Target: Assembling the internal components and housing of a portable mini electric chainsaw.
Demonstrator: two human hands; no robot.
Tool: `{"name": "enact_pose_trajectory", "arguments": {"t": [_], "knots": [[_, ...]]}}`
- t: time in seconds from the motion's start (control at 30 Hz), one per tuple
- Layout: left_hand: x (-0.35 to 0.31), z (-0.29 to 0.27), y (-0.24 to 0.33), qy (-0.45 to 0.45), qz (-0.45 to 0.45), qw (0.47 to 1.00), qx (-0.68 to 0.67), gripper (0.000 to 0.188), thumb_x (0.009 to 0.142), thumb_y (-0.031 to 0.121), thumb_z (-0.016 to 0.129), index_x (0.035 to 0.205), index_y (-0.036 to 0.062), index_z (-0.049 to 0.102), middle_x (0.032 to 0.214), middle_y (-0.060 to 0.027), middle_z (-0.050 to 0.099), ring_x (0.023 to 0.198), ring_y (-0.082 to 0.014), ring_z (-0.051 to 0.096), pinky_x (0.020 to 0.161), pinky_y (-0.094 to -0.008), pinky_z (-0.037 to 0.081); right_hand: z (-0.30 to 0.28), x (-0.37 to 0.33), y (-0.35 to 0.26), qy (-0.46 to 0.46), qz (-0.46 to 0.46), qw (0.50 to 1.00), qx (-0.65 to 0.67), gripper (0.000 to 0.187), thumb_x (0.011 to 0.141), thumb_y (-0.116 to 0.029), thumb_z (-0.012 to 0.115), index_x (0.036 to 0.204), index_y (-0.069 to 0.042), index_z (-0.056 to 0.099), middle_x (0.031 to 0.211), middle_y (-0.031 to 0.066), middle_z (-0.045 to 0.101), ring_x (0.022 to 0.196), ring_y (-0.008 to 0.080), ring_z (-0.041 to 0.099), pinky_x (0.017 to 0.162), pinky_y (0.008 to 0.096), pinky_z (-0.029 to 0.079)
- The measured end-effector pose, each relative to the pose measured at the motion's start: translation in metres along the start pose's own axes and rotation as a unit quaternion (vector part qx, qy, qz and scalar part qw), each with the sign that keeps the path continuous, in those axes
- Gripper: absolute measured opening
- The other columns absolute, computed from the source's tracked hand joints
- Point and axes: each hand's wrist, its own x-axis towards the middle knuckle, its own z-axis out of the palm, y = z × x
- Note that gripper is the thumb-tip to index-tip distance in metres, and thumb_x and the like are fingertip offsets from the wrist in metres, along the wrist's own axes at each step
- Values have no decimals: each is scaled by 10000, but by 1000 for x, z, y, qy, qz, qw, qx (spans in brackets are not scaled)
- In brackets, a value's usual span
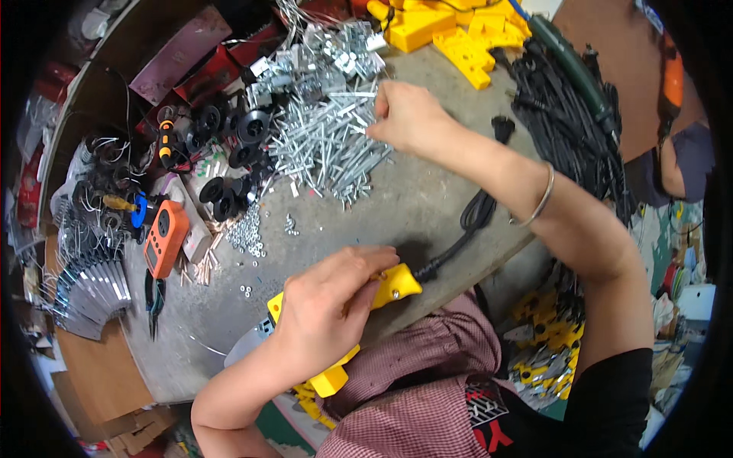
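My left hand [324, 305] is wrapped round a yellow plastic tool body [397, 286] near the front edge of the table. A black power cord [450, 249] leaves its right end through a ribbed sleeve, and a small screw shows in the yellow plastic there. The palm and fingers hide most of the body. My right hand [408, 118] reaches to the right side of a heap of long silvery screws [328, 141]. Its thumb and fingertips are pinched together at the screws; what lies between them is too small to make out.
Metal brackets [336, 53] are heaped behind the screws, with yellow housings [435, 27] at the back. Black cords [561, 114] lie bundled on the right. Leftward are small nuts [248, 233], black round parts [252, 126], an orange meter [165, 238] and pliers [155, 301].
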Motion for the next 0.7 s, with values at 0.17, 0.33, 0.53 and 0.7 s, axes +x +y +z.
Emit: {"name": "enact_pose_trajectory", "arguments": {"t": [0.17,0.33,0.53,0.7], "knots": [[3,-5,-9,-47,-57,987,-142,307,824,-178,542,1081,-48,646,1148,-152,663,1040,-223,674,931,-322,535,-6,-4,-15,-27,33,999,-10,277,691,-171,745,885,-30,606,867,155,678,864,346,660,769,407,520],[-1,2,-17,-12,-40,982,-183,377,781,-172,529,1106,-22,648,990,-135,695,948,-240,699,878,-323,537,-13,-2,-15,-46,36,995,78,279,722,-100,738,953,-3,617,827,132,673,685,211,687,611,342,547],[-7,3,-6,24,-91,990,-102,296,808,-76,618,1093,0,637,1003,-132,691,921,-254,695,846,-333,548,-19,0,-18,-32,34,968,246,245,788,-46,722,1010,2,631,790,26,633,629,81,586,561,233,493],[-5,13,0,7,27,989,145,329,698,142,831,954,26,661,905,-122,673,842,-313,661,727,-362,532,-34,-22,-39,2,-14,963,269,160,817,-42,720,948,3,639,767,2,605,652,55,559,586,215,479]]}}
